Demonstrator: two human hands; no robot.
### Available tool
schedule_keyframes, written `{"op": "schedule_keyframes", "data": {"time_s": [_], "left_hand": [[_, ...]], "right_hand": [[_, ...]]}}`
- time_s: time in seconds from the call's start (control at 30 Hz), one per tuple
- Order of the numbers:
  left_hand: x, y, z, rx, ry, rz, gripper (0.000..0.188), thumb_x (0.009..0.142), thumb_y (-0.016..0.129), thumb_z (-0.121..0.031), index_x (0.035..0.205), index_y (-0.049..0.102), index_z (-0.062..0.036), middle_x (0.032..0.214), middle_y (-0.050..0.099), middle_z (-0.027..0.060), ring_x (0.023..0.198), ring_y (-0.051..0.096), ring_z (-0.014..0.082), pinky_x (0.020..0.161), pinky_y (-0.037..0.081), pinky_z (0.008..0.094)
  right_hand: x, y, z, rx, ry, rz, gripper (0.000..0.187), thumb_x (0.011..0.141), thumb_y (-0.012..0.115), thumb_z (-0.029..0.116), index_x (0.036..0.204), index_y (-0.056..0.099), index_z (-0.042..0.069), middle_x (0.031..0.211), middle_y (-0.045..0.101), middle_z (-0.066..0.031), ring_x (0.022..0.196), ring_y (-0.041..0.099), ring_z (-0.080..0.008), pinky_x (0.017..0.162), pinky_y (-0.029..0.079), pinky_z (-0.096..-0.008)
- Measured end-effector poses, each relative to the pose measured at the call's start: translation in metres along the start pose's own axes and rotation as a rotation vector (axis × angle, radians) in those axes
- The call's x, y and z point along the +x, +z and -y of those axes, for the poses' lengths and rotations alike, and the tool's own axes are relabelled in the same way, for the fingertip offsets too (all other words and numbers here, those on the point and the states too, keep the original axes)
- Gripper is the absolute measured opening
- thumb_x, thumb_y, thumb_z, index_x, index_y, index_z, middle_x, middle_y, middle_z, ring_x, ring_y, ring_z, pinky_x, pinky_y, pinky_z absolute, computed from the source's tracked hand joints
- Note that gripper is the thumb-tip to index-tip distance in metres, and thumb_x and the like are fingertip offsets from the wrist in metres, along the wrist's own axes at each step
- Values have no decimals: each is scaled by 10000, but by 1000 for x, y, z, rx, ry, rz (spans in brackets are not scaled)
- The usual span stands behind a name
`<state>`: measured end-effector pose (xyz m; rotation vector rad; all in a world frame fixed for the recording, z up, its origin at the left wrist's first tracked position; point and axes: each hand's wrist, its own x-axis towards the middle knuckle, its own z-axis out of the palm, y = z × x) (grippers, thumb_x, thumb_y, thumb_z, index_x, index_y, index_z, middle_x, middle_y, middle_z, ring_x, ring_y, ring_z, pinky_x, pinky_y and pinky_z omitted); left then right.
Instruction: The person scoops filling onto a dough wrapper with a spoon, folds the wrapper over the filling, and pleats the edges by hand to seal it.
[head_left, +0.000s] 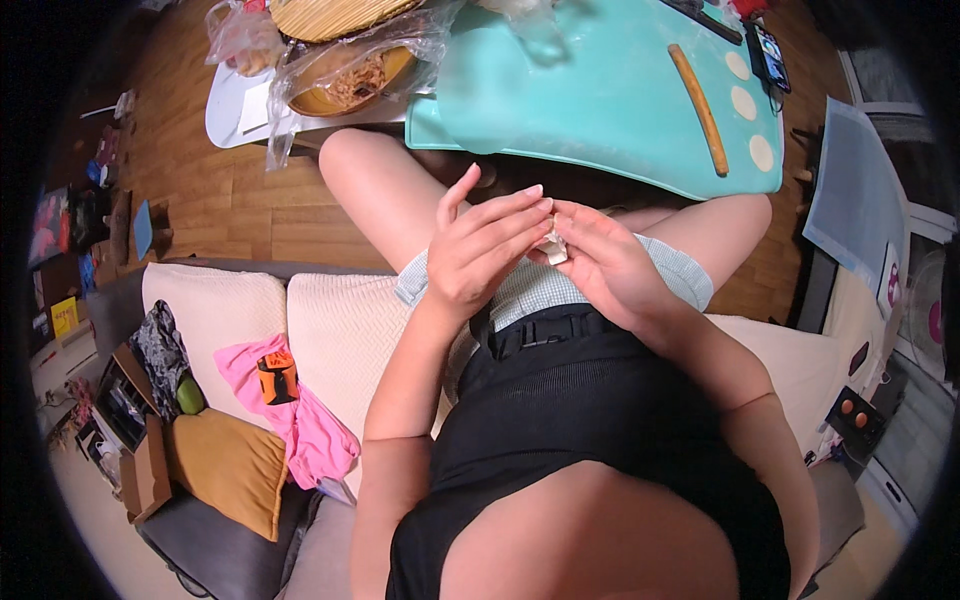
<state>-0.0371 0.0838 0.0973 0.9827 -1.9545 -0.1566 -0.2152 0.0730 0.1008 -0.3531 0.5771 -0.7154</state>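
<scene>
Above my lap, both hands meet at a small white folded piece of dough (553, 248), partly hidden between the fingers. My right hand (618, 262) pinches it, with thumb and fingers closed around its side. From the other side come the fingertips of my left hand (478, 248), pressed together against the piece; one finger sticks up apart and the thumb is hidden. Beyond my knees a turquoise mat (560, 110) covers the table. A wooden rolling pin (698, 108) lies on it, beside several round dough wrappers (743, 103).
A bowl of brownish filling (357, 84) stands at the far left with clear plastic over it. Behind it is a round woven tray (340, 15). A phone (771, 58) lies by the mat's right edge. Pink cloth (310, 425) and a mustard cushion (228, 470) are on the sofa.
</scene>
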Motion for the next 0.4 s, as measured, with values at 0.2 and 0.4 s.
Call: {"op": "schedule_keyframes", "data": {"time_s": [0.2, 0.4], "left_hand": [[-3, 10, 1, -116, -198, -100, 523, 822, 571, -302, 1234, 515, 16, 1308, 488, 154, 1178, 492, 319, 1018, 297, 482], [-2, 12, 6, -139, -228, 41, 306, 795, 621, -169, 1084, 652, -75, 1169, 603, 118, 1175, 502, 299, 1029, 283, 474]], "right_hand": [[4, 10, 6, 75, 58, 46, 330, 952, 420, 127, 1237, 444, -36, 1175, 544, -126, 1081, 536, -196, 940, 427, -342], [7, -2, 2, 132, 43, 25, 350, 955, 410, 126, 1276, 412, -15, 1216, 522, -141, 1097, 533, -221, 950, 429, -380]]}}
